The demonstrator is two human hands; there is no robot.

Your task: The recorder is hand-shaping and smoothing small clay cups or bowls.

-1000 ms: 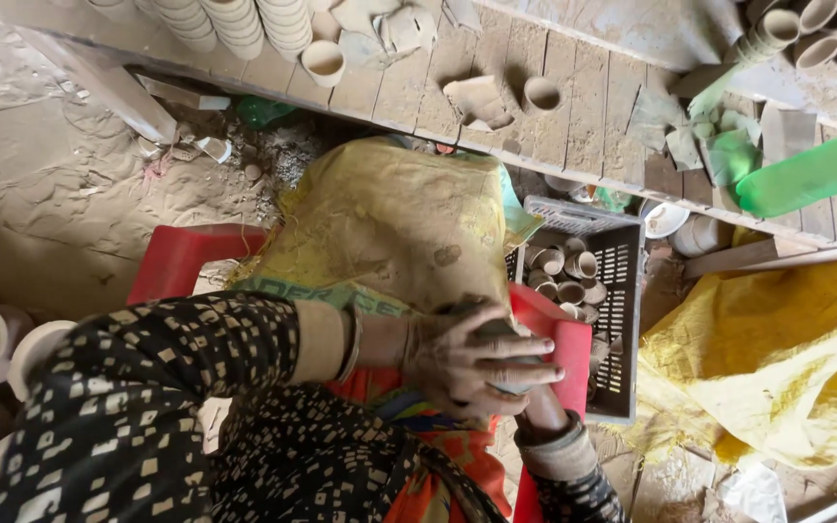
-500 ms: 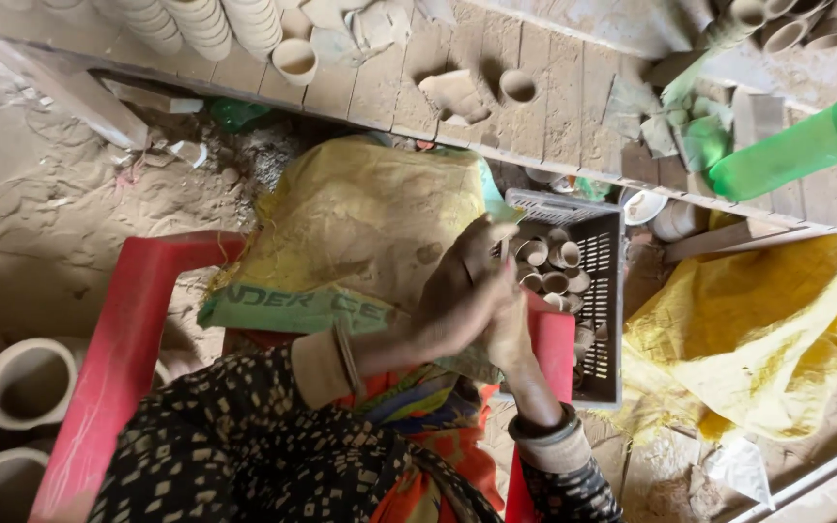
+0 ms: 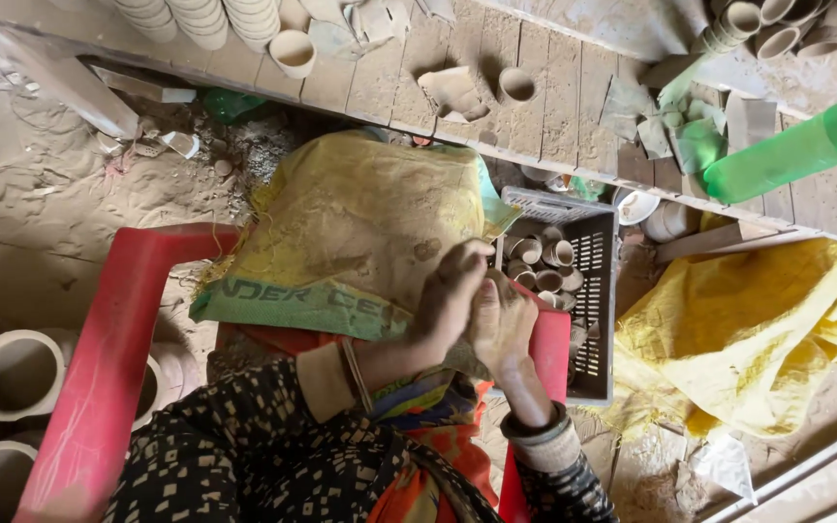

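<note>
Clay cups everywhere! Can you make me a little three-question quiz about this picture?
1. True or false: the grey crate holds small clay cups.
2. What colour is the chair? A green, B red, C blue.
3. Fill in: the left hand and the right hand are pressed ____ beside the yellow sack.

Key: 1 true; 2 B; 3 together.
</note>
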